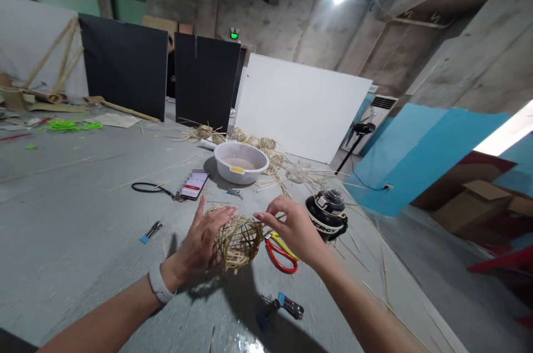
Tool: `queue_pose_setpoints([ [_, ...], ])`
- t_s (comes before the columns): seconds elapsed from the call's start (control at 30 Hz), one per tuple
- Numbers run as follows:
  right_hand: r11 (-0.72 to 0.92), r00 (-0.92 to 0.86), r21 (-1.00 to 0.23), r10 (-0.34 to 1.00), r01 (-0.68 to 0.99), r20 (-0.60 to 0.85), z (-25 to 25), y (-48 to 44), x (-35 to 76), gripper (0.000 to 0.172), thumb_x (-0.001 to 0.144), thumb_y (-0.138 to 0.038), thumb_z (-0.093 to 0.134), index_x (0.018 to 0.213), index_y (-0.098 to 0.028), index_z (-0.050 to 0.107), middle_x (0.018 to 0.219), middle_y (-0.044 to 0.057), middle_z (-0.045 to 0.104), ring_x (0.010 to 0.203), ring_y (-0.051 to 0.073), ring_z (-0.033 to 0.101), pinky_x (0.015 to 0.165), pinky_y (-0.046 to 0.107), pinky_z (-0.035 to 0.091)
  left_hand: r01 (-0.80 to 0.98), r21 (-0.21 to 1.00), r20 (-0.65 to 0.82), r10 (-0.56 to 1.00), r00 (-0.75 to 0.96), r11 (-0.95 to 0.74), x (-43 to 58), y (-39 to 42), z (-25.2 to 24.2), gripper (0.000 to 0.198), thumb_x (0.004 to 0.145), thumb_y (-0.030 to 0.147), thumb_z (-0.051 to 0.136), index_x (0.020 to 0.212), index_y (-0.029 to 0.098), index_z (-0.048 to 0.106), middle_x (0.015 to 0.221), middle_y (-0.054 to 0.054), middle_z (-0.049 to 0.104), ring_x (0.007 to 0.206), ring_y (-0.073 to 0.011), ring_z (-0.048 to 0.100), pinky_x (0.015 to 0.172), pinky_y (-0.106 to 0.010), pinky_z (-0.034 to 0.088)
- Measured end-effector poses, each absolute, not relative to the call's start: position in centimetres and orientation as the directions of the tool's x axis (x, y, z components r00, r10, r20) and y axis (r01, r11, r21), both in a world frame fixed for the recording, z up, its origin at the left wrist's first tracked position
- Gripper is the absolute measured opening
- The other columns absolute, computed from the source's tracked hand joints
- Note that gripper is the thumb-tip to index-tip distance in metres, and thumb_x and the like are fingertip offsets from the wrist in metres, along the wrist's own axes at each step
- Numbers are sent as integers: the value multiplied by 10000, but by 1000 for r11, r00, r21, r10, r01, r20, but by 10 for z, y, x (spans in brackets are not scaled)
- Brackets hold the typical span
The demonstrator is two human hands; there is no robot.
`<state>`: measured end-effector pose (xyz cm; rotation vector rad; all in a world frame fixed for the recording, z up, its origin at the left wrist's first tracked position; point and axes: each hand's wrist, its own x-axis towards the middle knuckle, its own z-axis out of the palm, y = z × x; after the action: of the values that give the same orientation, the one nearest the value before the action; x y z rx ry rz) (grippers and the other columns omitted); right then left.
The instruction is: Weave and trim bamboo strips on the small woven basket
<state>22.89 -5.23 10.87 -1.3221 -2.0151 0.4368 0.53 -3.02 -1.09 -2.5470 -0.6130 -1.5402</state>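
Observation:
A small round basket (238, 248) of woven bamboo strips rests on the grey table in front of me, its openwork side facing me. My left hand (202, 242), with a white band at the wrist, is wrapped round its left side and top, steadying it. On the other side my right hand (291, 226) pinches a thin bamboo strip (259, 223) at the basket's upper right edge; the fingertips partly hide it. Scissors (282, 260) with red and yellow handles lie just under the right hand.
A white basin (222, 167) of water stands behind the basket, near a phone (195, 184). To the right is a black bottle (327, 215). Clips (291, 306) lie in front and another clip (151, 232) at left. Woven balls (272, 160) and loose strips lie farther back.

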Motion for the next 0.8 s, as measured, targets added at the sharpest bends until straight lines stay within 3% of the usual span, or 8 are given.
queue_pose_setpoints([
  [0.1,515,-311,-458,837,724,449,112,-53,221,359,853,-520,667,661,-217,647,745,69,636,750,225,558,704,352,393,315,129,863,263,431,-940,5,-27,-11,648,938,407,503,1477,200,209,1378,-193,558,1302,-300,523,1194,-649,101],
  [0.2,568,-388,-393,805,723,449,122,-55,214,266,930,-425,597,835,-215,728,879,92,684,850,231,586,783,365,412,251,155,840,261,475,-955,5,-22,-15,886,889,346,595,1538,190,12,1372,-207,566,1272,-304,556,1180,-648,153],
  [0.33,588,-589,-435,794,682,150,136,-53,204,218,929,-354,618,861,-196,752,855,53,719,805,175,604,755,301,420,158,191,798,246,550,-969,6,-18,-20,1206,790,293,720,1513,178,-238,1333,-222,590,1218,-333,589,1145,-675,208],
  [0.5,476,-543,-375,834,795,-93,134,-43,185,178,875,-319,682,828,-153,726,755,30,709,645,119,560,586,233,353,102,281,748,284,599,-954,3,-22,-24,1333,714,276,796,1498,219,-282,1348,-232,570,1267,-396,538,1111,-715,238],
  [0.67,448,-467,-146,874,882,-136,129,-38,179,170,867,-326,649,831,-170,705,784,46,715,631,136,542,531,253,271,67,407,719,365,592,-911,-1,-23,-31,1391,653,267,857,1515,288,-235,1529,-264,359,1403,-444,365,1071,-668,363],
  [0.8,461,-465,-64,883,885,-69,131,-38,176,183,906,-296,592,836,-168,703,826,73,725,707,160,582,568,265,281,24,494,697,412,587,-869,0,-26,-29,1392,636,254,871,1530,286,-195,1508,-263,389,1311,-408,505,1060,-617,410],
])
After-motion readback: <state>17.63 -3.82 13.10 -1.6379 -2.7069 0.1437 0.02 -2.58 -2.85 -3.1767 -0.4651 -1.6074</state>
